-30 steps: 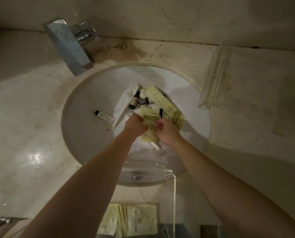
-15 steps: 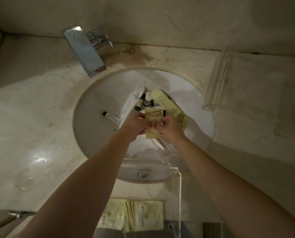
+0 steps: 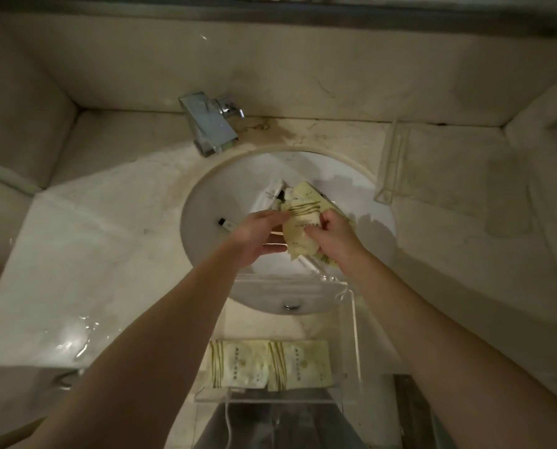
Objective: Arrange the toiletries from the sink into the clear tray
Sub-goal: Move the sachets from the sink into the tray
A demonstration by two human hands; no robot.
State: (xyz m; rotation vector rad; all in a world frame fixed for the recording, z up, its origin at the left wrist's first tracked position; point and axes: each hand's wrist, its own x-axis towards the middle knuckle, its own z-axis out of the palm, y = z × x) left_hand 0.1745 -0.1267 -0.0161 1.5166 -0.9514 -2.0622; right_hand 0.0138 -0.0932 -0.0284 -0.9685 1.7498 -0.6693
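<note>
Both hands over the sink (image 3: 212,202). Right hand (image 3: 330,236) grip clamped on a bunch of pale yellow sachets (image 3: 301,228), fingers curled round them. Left hand (image 3: 257,236) grip apart, fingers fairly straight, tips touching the sachets' 9 o'clock edge. More toiletries in the basin: white tube (image 3: 269,197) at 12 o'clock of the hands, small black-capped tube (image 3: 227,223) at 9. Clear tray (image 3: 353,345) at 6 o'clock on the table (image 3: 108,254), two flat sachets (image 3: 270,364) inside. Faucet (image 3: 210,123) at 11.
</note>
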